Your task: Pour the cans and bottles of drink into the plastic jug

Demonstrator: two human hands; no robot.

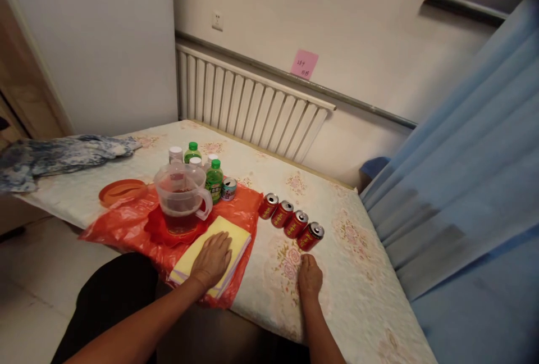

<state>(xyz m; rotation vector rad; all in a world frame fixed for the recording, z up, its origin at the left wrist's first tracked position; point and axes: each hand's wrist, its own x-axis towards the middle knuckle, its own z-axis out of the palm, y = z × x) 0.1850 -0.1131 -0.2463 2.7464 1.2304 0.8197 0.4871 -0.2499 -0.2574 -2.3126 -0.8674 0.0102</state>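
Observation:
My left hand (pixel 214 257) lies flat on a folded yellow cloth (pixel 231 233), fingers stretched out. Curled into a loose fist, my right hand (pixel 310 277) rests on the flowered tablecloth, just in front of a row of several red drink cans (pixel 296 224); no object shows in it. Beyond the yellow cloth, a clear plastic jug (pixel 179 184) with dark liquid stands in a red scalloped dish (pixel 156 228). Both yellow cloth and dish are on a red plastic bag (pixel 122 226).
Behind the jug are green-capped bottles (pixel 214 181), white-capped bottles (pixel 176 155) and a small opened can (pixel 228 190). An orange lid (pixel 120 191) lies at the left, near a bunched patterned cloth (pixel 67 153). A radiator (pixel 252 105) lines the wall; a blue curtain (pixel 471 145) hangs right.

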